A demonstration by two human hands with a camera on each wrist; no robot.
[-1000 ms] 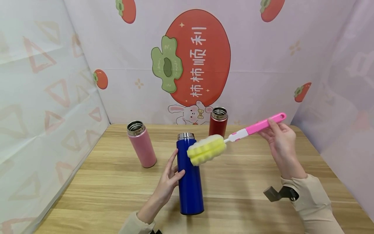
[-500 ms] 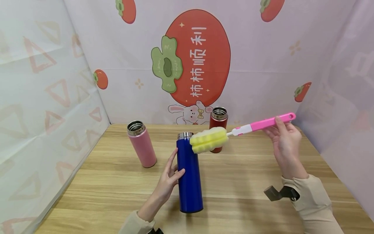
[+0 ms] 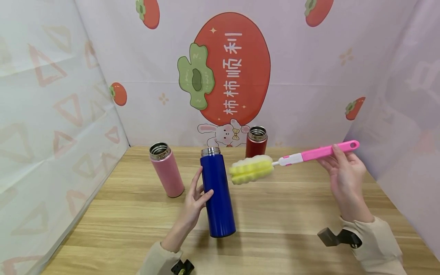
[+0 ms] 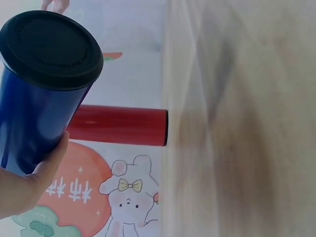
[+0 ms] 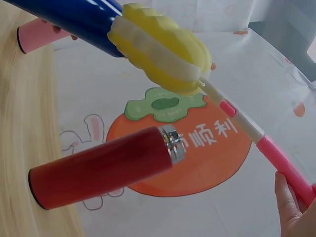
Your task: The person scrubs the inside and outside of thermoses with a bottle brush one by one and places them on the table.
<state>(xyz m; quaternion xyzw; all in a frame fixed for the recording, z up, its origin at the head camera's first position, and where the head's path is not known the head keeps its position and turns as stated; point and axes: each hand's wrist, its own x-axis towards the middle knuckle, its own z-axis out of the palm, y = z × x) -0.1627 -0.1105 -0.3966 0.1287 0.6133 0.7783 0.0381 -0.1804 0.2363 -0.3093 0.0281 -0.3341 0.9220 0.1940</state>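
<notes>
My left hand (image 3: 192,204) grips a blue thermos bottle (image 3: 218,198) about its middle, thumb on the near side. The bottle is lidless, with a bare steel neck, and tilts slightly. Its dark base (image 4: 52,52) hangs off the tabletop in the left wrist view. Out to the right, my right hand (image 3: 348,183) pinches the pink handle of a bottle brush (image 3: 292,159). The brush's yellow and white sponge head (image 3: 252,169) points left toward the bottle, a small gap from its side in the head view. In the right wrist view the sponge (image 5: 160,49) overlaps the blue bottle.
A pink lidless thermos (image 3: 168,172) stands on the wooden table (image 3: 120,229) at left. Farther back stands a red lidless thermos (image 3: 256,144), partly behind the sponge in the head view. Printed cloth walls (image 3: 302,103) enclose the back and sides.
The blue thermos has risen and shifted a little left with my left hand. My right hand has drawn the brush to the right, so its sponge no longer overlaps the bottle in the head view.
</notes>
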